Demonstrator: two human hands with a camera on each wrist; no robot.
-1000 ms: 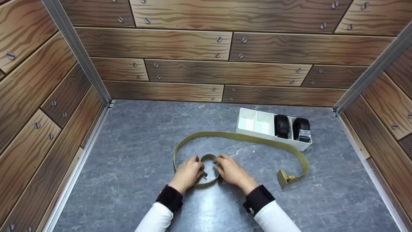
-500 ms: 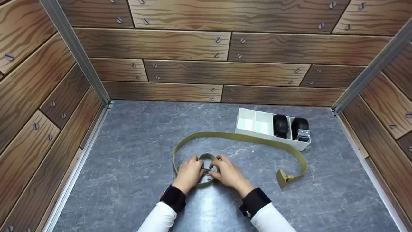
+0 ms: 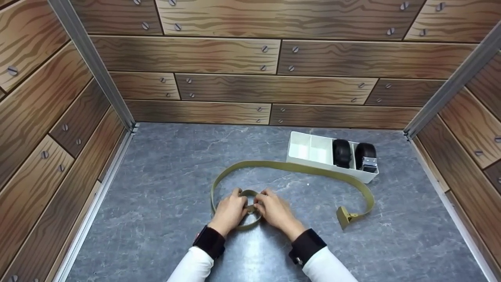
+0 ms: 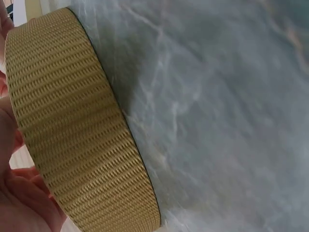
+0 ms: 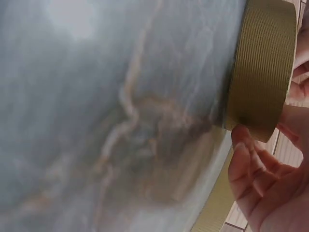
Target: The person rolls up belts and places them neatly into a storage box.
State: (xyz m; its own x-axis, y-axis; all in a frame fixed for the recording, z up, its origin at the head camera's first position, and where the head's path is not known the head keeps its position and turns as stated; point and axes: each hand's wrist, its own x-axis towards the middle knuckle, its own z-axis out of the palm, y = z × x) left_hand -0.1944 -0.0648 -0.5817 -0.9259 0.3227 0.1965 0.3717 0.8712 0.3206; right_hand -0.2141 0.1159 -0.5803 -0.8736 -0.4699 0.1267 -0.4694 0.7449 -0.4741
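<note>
An olive webbing belt [image 3: 287,166] stands on its edge on the grey marbled surface, running in a wide curve to a flat metal buckle [image 3: 343,217] at right. Its near part bends into a small loop between the hands. My left hand [image 3: 229,211] pinches the strap at the loop's left, where a short end lies inside the loop. At the loop's right, my right hand [image 3: 276,211] holds the band between thumb and fingers. The ribbed strap [image 4: 77,116] fills the left wrist view's left side. In the right wrist view, a fingertip presses the band's [image 5: 260,63] outer face.
Behind the belt stands a white divided box [image 3: 321,149], with a black rolled item [image 3: 342,153] in one compartment and another with a silver buckle [image 3: 369,163] in the end one. Wood-patterned walls [image 3: 227,88] enclose the surface at the back and both sides.
My right fingers reached into the loop toward the short end, then drew back onto the band. The small loop has become slightly narrower. The buckle and box have stayed put.
</note>
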